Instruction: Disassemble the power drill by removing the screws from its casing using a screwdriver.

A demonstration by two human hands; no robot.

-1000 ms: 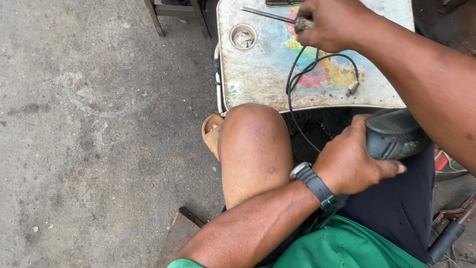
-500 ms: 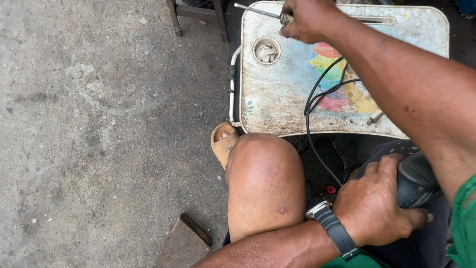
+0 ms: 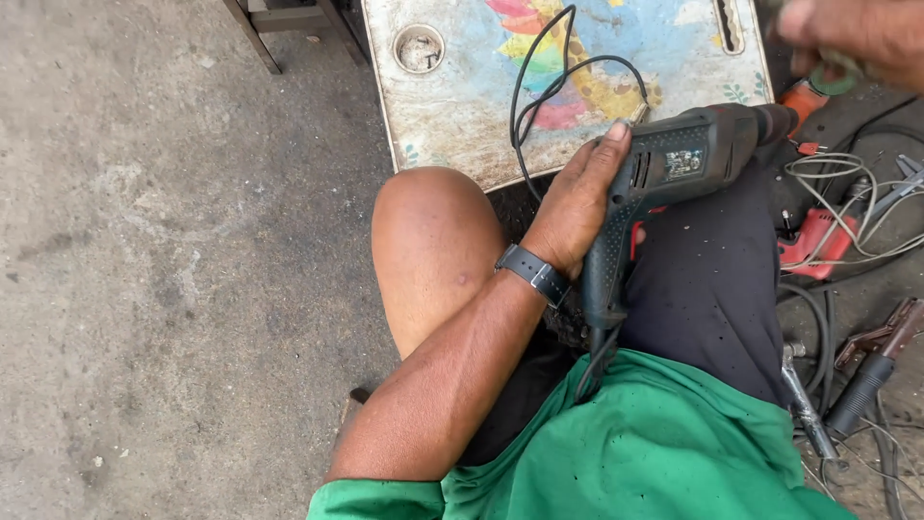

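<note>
Drill first: half a second ago your left hand (image 3: 577,207) lay on top of the dark grey-green plastic power drill (image 3: 674,169) down at 4 o'clock, low against your thigh. Now the drill sits nearer the middle of the head view, raised across your lap, its chuck pointing toward 2 o'clock. Your left hand is wrapped round the pistol handle from the 9 o'clock side, forefinger stretched along the body. Your right hand (image 3: 857,39) was up at 12 o'clock on the worn white painted tray (image 3: 462,106); now it sits blurred at 1 o'clock, just past the chuck, curled on a small green-and-grey piece that I cannot make out. A black cord (image 3: 539,96) loops over the tray at 12 o'clock of your left hand. Orange-red tool bodies and loose wires (image 3: 847,212) lie at 3 o'clock, well apart from the grip.
</note>
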